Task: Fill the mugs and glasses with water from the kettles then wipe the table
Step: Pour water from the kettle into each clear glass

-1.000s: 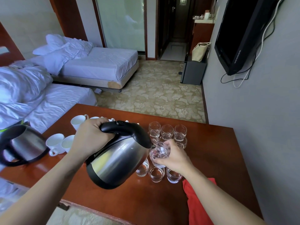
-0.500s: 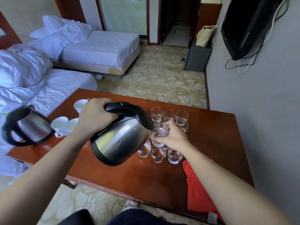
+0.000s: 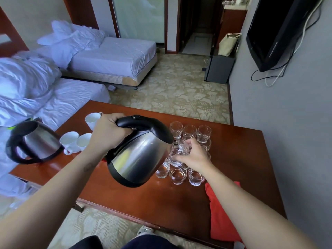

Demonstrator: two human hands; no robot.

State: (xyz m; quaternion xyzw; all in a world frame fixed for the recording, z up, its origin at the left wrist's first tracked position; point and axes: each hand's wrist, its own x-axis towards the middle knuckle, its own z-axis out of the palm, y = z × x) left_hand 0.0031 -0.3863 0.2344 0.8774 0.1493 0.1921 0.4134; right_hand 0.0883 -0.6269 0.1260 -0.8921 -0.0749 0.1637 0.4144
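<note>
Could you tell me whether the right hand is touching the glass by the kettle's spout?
Touching. The head view shows the right hand curled round the raised glass, gripping it.

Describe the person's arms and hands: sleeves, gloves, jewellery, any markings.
The left hand and right hand are ungloved; no rings or watch show. The left forearm and right forearm are bare, no sleeves in view. A small dark mark sits on the left forearm near the wrist.
</note>
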